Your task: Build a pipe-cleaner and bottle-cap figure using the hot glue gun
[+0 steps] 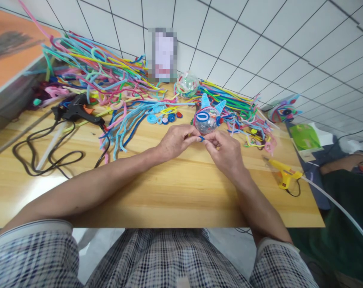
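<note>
My left hand (177,140) and my right hand (225,150) meet over the middle of the wooden table (175,188). Together their fingertips pinch a short blue pipe cleaner piece (201,138). Just behind the hands stands a clear ball figure (207,119) with two light blue horns, a blue-ringed eye and a red dot. Small rolled coils (165,118) in blue and red lie to its left.
A big heap of coloured pipe cleaners (103,80) fills the back of the table. A black glue gun (78,113) with its cable lies at left, a yellow glue gun (285,174) at right. A second clear ball (187,84) and a phone (162,54) stand behind. Another person's arm (343,164) shows at right.
</note>
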Motion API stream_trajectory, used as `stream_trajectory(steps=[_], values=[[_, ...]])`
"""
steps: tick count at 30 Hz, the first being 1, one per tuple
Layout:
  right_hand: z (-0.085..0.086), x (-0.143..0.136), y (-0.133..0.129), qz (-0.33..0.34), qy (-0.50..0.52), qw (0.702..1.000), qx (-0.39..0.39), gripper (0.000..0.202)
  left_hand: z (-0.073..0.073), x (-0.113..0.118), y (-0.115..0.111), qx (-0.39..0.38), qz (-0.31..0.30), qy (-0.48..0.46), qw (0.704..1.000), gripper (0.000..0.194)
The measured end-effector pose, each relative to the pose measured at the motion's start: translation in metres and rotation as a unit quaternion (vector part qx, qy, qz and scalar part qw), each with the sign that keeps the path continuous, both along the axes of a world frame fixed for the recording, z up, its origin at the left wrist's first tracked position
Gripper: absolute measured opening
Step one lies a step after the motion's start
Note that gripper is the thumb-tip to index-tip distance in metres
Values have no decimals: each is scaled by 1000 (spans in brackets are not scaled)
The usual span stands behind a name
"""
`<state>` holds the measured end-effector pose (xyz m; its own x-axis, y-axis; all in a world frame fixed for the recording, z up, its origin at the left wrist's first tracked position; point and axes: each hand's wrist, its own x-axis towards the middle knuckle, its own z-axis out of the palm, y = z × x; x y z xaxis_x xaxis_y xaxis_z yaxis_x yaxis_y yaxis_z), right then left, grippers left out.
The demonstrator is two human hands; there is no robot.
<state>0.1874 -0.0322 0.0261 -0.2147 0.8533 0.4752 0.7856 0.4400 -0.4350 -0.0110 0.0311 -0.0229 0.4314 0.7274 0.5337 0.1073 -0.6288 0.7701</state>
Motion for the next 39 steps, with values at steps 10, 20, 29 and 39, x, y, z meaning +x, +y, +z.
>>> stream_trajectory(steps=[10,20,29,39], values=[[1,-7,2,-32,122,988,-86,10,2,3,-3,-118,-31,-85,989,22],[-13,-13,3,-40,239,963,-118,15,-1,10,-14,-165,1,-162,973,24],[-6,-6,6,-21,226,963,-144,15,1,6,-6,-105,-25,-101,989,21],[-7,-13,6,-16,275,946,-170,27,4,7,-14,-64,17,-114,991,17]])
